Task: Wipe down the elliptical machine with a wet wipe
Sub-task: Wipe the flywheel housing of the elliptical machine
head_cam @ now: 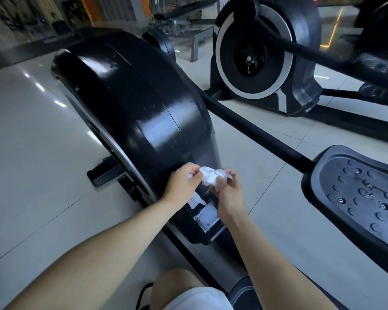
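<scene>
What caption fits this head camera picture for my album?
Left hand and right hand pinch a crumpled wipe by the black elliptical.

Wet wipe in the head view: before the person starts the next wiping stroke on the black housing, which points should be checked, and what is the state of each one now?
1. Wet wipe held securely: ok, the left hand and the right hand both pinch it.
2. Wipe opened into a flat face: not ok, it is crumpled into a wad.
3. Wipe moist enough: cannot tell.
4. Black housing close to the hands: ok, it is directly behind them.
5. Wipe touching the housing: cannot tell.
6. Pedal out of the way: ok, it lies apart, to the right of the hands.
</scene>
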`<state>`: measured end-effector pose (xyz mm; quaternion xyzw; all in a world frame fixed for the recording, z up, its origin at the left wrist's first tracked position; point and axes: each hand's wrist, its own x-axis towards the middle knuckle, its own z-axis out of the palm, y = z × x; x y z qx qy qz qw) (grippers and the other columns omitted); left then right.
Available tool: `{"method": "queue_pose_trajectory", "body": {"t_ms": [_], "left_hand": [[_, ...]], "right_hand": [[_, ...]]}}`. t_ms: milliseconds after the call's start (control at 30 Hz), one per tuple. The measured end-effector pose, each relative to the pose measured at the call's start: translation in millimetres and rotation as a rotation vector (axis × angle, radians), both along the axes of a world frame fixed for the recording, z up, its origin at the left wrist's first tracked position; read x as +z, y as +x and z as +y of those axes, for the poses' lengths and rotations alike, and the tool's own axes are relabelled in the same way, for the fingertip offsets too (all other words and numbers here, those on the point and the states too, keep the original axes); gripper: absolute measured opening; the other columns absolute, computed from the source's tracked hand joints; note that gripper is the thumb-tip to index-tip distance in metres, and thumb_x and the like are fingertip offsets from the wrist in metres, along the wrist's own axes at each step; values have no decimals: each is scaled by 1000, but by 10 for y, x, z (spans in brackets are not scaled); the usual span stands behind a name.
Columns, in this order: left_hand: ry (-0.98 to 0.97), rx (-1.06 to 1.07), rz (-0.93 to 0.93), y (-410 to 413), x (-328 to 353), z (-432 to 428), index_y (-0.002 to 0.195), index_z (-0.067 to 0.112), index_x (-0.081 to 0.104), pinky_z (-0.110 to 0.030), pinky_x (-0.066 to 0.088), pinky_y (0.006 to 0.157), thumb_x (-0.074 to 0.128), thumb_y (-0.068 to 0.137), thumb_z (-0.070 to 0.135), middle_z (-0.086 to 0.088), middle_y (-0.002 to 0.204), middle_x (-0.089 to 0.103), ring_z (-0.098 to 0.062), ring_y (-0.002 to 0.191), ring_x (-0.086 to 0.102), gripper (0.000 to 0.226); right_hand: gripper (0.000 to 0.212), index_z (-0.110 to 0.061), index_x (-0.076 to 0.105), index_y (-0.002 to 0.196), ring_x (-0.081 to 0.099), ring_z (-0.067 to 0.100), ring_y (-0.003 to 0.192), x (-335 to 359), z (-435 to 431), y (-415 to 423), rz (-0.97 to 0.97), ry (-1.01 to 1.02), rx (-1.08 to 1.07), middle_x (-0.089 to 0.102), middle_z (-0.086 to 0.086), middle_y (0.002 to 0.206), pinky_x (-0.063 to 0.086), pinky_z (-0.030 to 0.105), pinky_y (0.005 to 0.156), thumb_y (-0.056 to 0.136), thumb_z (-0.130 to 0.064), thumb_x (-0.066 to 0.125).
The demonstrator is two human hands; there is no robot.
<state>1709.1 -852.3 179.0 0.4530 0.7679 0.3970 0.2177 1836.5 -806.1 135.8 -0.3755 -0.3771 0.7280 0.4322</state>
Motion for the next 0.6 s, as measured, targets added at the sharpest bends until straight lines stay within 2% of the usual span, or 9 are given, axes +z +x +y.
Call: {"method": "queue_pose_trajectory", "body": {"t_ms": [67, 133, 200, 267, 333, 400, 467, 533, 600], "left_hand": [[20, 10, -11, -1, 75, -29, 90, 23, 71, -14, 48, 71, 65, 91, 18, 11, 86, 73, -2, 83, 66, 7], [32, 1, -29, 7, 136, -73, 90, 23, 71, -10, 47, 67, 67, 92, 20, 10, 84, 73, -1, 80, 66, 5], [42, -2, -53, -1, 193, -116, 91, 23, 71, -8, 46, 65, 67, 94, 23, 10, 83, 73, 0, 78, 65, 5], [34, -18, -31, -35, 258, -156, 90, 26, 70, -11, 48, 66, 68, 94, 28, 11, 83, 72, -1, 78, 66, 6], [19, -66, 43, -90, 324, -203, 93, 26, 71, -11, 47, 70, 68, 94, 28, 14, 85, 73, 2, 82, 66, 4], [34, -78, 118, -157, 394, -278, 100, 24, 70, -7, 44, 74, 67, 95, 26, 14, 90, 72, 4, 90, 64, 6], [57, -39, 293, -240, 439, -364, 96, 24, 63, -18, 48, 68, 64, 97, 30, 12, 83, 67, -5, 81, 63, 6], [-6, -7, 539, -307, 457, -422, 82, 24, 51, -33, 46, 59, 59, 97, 39, 8, 67, 59, -17, 66, 59, 22], [-90, 31, 585, -364, 459, -427, 69, 24, 41, -36, 41, 53, 56, 97, 42, 5, 58, 51, -29, 63, 59, 36]], "right_hand": [[14, -24, 61, 90, 59, 29, 82, 35, -33, -13, -31, 18, 14, 68, 17, 91, 52, 42, 78, 86, -12, 57], [10, -16, 67, 91, 68, 25, 90, 103, -86, -43, -9, 21, 70, 73, 8, 96, 56, 36, 87, 92, -11, 59], [12, -12, 69, 96, 71, 23, 107, 177, -126, -97, 39, 38, 131, 74, 8, 111, 55, 37, 97, 96, -22, 62], [22, -13, 64, 96, 69, 26, 113, 248, -146, -156, 39, 83, 171, 71, 15, 116, 54, 41, 100, 92, -35, 69], [23, -16, 61, 91, 71, 26, 107, 297, -127, -207, -10, 127, 172, 73, 15, 111, 55, 42, 99, 91, -35, 73], [15, -18, 62, 89, 72, 19, 97, 361, -91, -247, -55, 172, 156, 75, 3, 99, 56, 35, 93, 94, -28, 72], [10, -19, 65, 90, 69, 11, 88, 510, -38, -319, -94, 229, 97, 72, -4, 91, 53, 28, 87, 94, -25, 72], [6, -22, 70, 90, 70, 10, 90, 707, 31, -454, -86, 315, 50, 70, 1, 104, 52, 25, 85, 93, -27, 74], [3, -25, 74, 89, 69, 9, 96, 907, 94, -644, -82, 443, 40, 62, 3, 114, 53, 22, 87, 91, -26, 76]]}}
